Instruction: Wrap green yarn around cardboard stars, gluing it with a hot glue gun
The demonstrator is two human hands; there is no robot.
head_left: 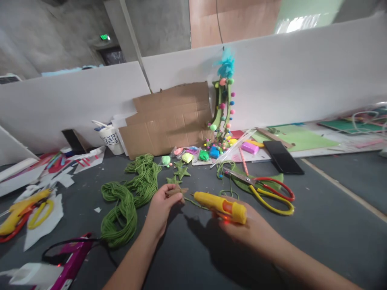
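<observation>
My left hand (pixel 163 203) pinches a small brown cardboard piece (pixel 177 192), with a green strand of yarn (pixel 195 202) trailing from it to the right. Wrapped in my right hand (pixel 236 221) is a yellow glue gun (pixel 222 206), its nozzle pointing left, close to the cardboard but apart from it. Green star shapes (pixel 182 171) lie just beyond my left hand. A large bundle of green yarn (pixel 121 215) rests to the left. Scissors with red and yellow handles (pixel 272 194) lie beyond my right hand, on a green leaf-like piece.
Cardboard (pixel 169 121) leans at the back beside a pompom-covered decoration (pixel 225 104) and a white cup (pixel 111 139). Colored clay packets (pixel 204 155) sit before them. A black phone (pixel 282 157) is at right. At left are another yellow glue gun (pixel 22 209) and a purple power strip (pixel 72 266).
</observation>
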